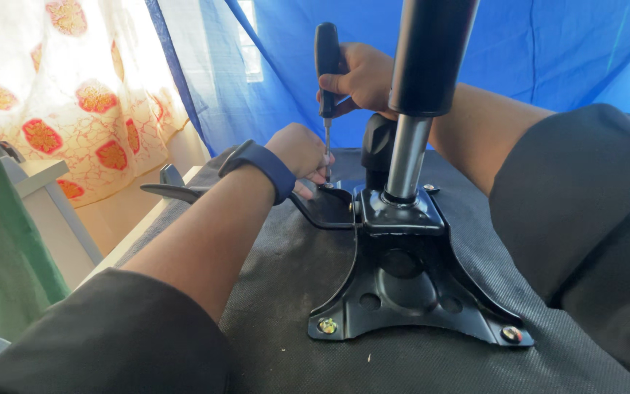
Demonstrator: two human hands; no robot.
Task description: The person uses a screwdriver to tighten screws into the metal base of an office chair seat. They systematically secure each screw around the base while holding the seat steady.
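My right hand [362, 76] grips the black handle of a screwdriver [327, 69] held upright, its tip down at the far left corner of a black metal chair plate [402, 281]. My left hand [302, 152], with a dark blue band [260, 164] on the wrist, pinches around the screwdriver's shaft right at the tip. The plate lies on the dark fabric underside of a chair seat [293, 284]. A chrome and black gas cylinder [417, 95] rises from the plate's middle. Two screws [327, 325] sit in the plate's near corners.
A black lever [176, 191] sticks out to the left from the plate. A blue tarp [548, 44] hangs behind and a floral curtain [74, 87] at the left. A white piece of furniture [45, 197] stands at the left edge.
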